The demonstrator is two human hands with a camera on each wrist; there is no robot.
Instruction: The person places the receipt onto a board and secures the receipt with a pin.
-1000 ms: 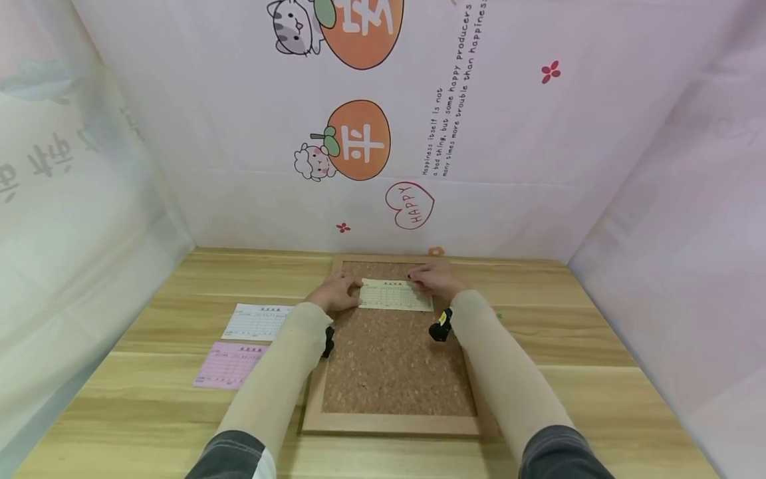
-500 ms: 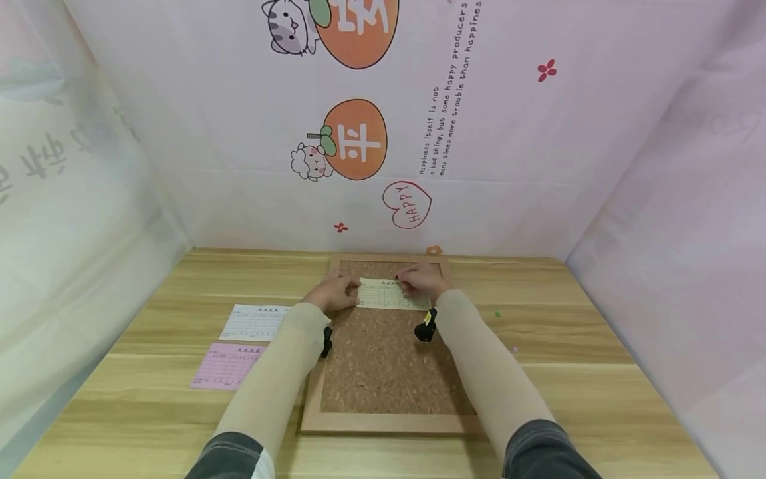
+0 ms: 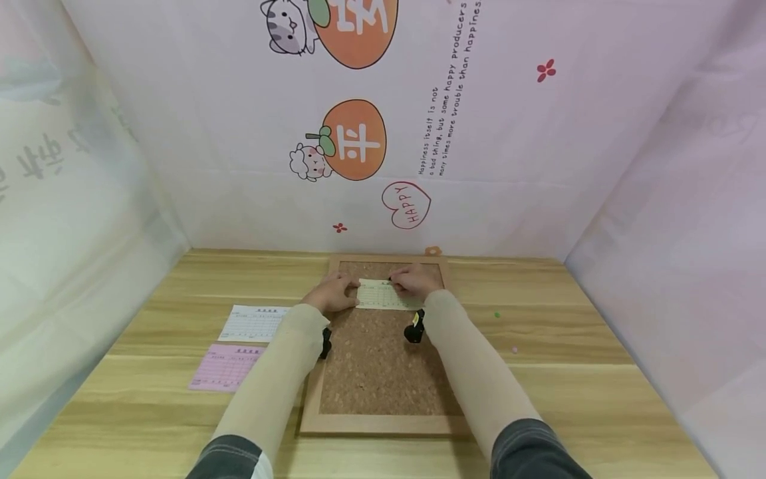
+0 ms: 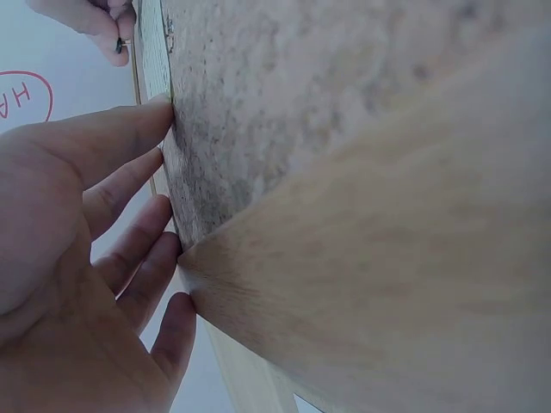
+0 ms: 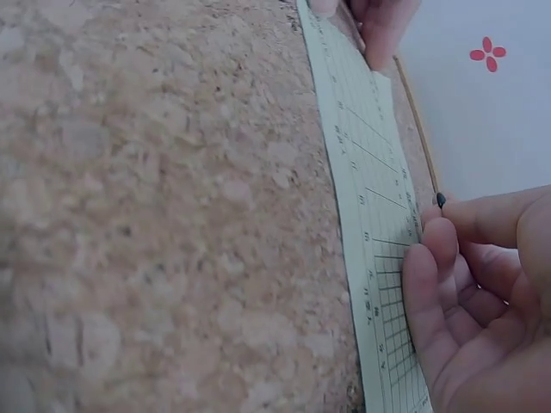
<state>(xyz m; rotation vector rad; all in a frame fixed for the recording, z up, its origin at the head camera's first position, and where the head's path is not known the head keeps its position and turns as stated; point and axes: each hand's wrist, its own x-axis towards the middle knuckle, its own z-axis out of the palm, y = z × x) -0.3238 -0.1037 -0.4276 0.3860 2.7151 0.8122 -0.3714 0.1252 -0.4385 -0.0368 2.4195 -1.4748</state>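
"So, where is the pale slip (image 3: pixel 374 294) placed?"

"On the far part of the corkboard (image 3: pixel 383 366), long axis laid left to right."

"And the fingers?"

"The slip's left end is touched by the left hand (image 3: pixel 331 293), fingers spread; a black pin (image 5: pixel 442 200) is pinched by the right hand (image 3: pixel 415 281) near the middle of the far edge."

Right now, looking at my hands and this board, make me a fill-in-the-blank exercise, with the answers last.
The framed board has a surface of ____.
The right hand pinches a pin whose head is ____.
The left hand touches the pale yellow slip at its ____ end.
Just beyond the pink slip lies a ____ slip.

Missing words: cork; black; left; white.
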